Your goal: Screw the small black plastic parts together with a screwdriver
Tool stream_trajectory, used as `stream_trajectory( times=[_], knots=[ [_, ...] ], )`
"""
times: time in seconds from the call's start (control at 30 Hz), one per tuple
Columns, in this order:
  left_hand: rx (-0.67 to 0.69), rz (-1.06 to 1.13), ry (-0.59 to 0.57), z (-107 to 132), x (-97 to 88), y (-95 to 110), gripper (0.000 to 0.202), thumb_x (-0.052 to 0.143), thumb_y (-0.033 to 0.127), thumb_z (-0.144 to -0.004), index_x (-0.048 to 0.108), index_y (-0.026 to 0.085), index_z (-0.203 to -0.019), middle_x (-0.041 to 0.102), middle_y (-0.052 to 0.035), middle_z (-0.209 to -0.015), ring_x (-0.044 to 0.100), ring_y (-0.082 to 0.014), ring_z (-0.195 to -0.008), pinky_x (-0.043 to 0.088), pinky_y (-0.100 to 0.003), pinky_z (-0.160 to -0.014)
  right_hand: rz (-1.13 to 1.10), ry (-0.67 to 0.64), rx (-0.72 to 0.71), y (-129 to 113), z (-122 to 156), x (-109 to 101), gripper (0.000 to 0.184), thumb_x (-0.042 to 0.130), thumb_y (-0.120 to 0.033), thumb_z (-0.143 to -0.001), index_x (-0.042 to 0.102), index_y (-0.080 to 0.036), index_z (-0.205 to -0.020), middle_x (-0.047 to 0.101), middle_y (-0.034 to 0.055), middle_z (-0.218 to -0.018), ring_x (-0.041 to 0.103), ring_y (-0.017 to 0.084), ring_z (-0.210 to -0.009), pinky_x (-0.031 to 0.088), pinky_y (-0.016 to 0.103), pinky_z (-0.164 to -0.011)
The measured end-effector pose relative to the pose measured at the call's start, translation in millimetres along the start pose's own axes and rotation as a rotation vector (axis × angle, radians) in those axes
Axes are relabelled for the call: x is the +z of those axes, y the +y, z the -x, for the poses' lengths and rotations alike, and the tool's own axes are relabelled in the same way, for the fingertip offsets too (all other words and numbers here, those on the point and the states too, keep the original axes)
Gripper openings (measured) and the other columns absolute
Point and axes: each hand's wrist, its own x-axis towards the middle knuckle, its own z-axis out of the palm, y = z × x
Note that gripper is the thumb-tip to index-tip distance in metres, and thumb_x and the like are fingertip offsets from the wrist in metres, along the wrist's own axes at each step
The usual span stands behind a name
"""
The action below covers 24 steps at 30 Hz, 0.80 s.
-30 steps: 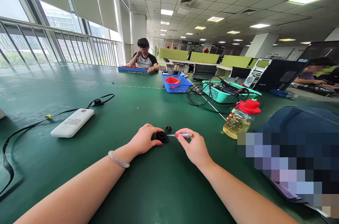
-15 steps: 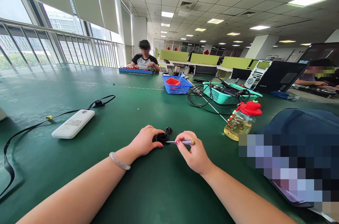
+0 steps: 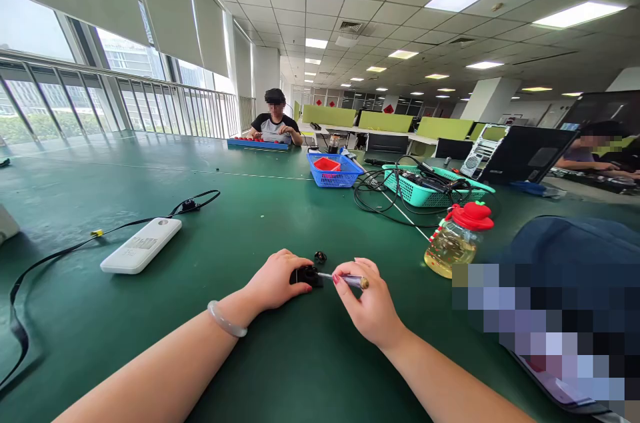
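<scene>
My left hand [image 3: 276, 281] rests on the green table [image 3: 150, 303] with its fingers closed on a small black part [image 3: 306, 275]. My right hand [image 3: 369, 306] pinches a small screwdriver [image 3: 350, 280] with a pale handle. Its thin metal tip lies level and points left into the black part. Just behind the part lies a small black ring-shaped piece [image 3: 321, 256], apart from both hands. A pale bangle circles my left wrist.
A white power bank [image 3: 141, 244] with a black cable [image 3: 60, 251] lies at the left. A bottle of yellow liquid with a red cap [image 3: 454, 240] stands at the right. Blue basket [image 3: 333, 170] and teal basket [image 3: 419, 186] with cables sit behind. Two other people sit farther off.
The view has tilted up a little, so hands and objects sit lower in frame. Both hands keep their hold; the screwdriver tip stays at the black part.
</scene>
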Motion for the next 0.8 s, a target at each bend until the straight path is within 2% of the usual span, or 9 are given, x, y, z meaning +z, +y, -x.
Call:
stream_trajectory(
  times=[0.13, 0.3, 0.4, 0.5, 0.6, 0.7, 0.8],
  knots=[
    [-0.003, -0.008, 0.003, 1, -1.1, 2, 0.047, 0.068, 0.040, -0.078, 0.062, 0.026, -0.122, 0.071, -0.0047, -0.108, 0.061, -0.0240, -0.102, 0.045, -0.039, -0.096, 0.002, -0.095, 0.111, 2, -2, 3, 0.021, 0.047, -0.033, -0.092, 0.061, -0.025, -0.078, 0.068, -0.0006, -0.077, 0.061, 0.020, -0.078, 0.043, 0.037, -0.087],
    [0.083, -0.005, 0.096, 4, -6.1, 9, 0.043, 0.062, 0.040, -0.084, 0.060, 0.027, -0.125, 0.069, -0.0045, -0.117, 0.060, -0.0231, -0.108, 0.042, -0.039, -0.101, -0.133, -0.144, 0.178, 8, -3, 5, 0.021, 0.050, -0.037, -0.090, 0.064, -0.024, -0.081, 0.067, 0.0005, -0.079, 0.061, 0.019, -0.077, 0.047, 0.032, -0.076],
    [0.104, -0.015, 0.164, 5, -6.6, 10, 0.039, 0.058, 0.037, -0.087, 0.059, 0.027, -0.125, 0.068, -0.0050, -0.117, 0.059, -0.0226, -0.108, 0.040, -0.041, -0.102, -0.337, -0.062, 0.219, 16, -3, 5, 0.022, 0.056, -0.042, -0.088, 0.065, -0.022, -0.085, 0.067, 0.0027, -0.081, 0.062, 0.019, -0.077, 0.049, 0.030, -0.072],
    [-0.021, -0.086, 0.257, 4, -4.6, 6, 0.040, 0.053, 0.032, -0.090, 0.055, 0.027, -0.129, 0.067, -0.0066, -0.118, 0.055, -0.0247, -0.110, 0.038, -0.045, -0.102, -0.488, 0.132, 0.271, 28, -6, 5, 0.027, 0.057, -0.047, -0.087, 0.066, -0.021, -0.089, 0.065, 0.0038, -0.079, 0.062, 0.019, -0.073, 0.052, 0.031, -0.071],
    [-0.157, -0.181, 0.287, 3, -2.7, 2, 0.042, 0.047, 0.028, -0.091, 0.053, 0.031, -0.133, 0.065, -0.0073, -0.118, 0.054, -0.0263, -0.109, 0.036, -0.048, -0.101, -0.465, 0.279, 0.336, 40, -9, 5, 0.030, 0.061, -0.050, -0.084, 0.067, -0.021, -0.089, 0.064, 0.0034, -0.077, 0.059, 0.017, -0.069, 0.052, 0.031, -0.068],
    [-0.219, -0.263, 0.245, 4, -2.2, 2, 0.038, 0.043, 0.030, -0.092, 0.060, 0.033, -0.126, 0.065, -0.0075, -0.112, 0.057, -0.0260, -0.101, 0.033, -0.052, -0.100, -0.425, 0.265, 0.426, 49, -11, 6, 0.034, 0.064, -0.052, -0.079, 0.068, -0.020, -0.089, 0.067, 0.0050, -0.079, 0.060, 0.018, -0.070, 0.052, 0.032, -0.067],
    [-0.215, -0.310, 0.191, 7, -2.0, 5, 0.035, 0.041, 0.031, -0.091, 0.068, 0.031, -0.114, 0.067, -0.0084, -0.104, 0.058, -0.0270, -0.097, 0.028, -0.058, -0.102, -0.443, 0.204, 0.461, 54, -11, 9, 0.039, 0.063, -0.055, -0.078, 0.069, -0.019, -0.092, 0.069, 0.0071, -0.083, 0.063, 0.020, -0.073, 0.053, 0.035, -0.071]
  ],
)
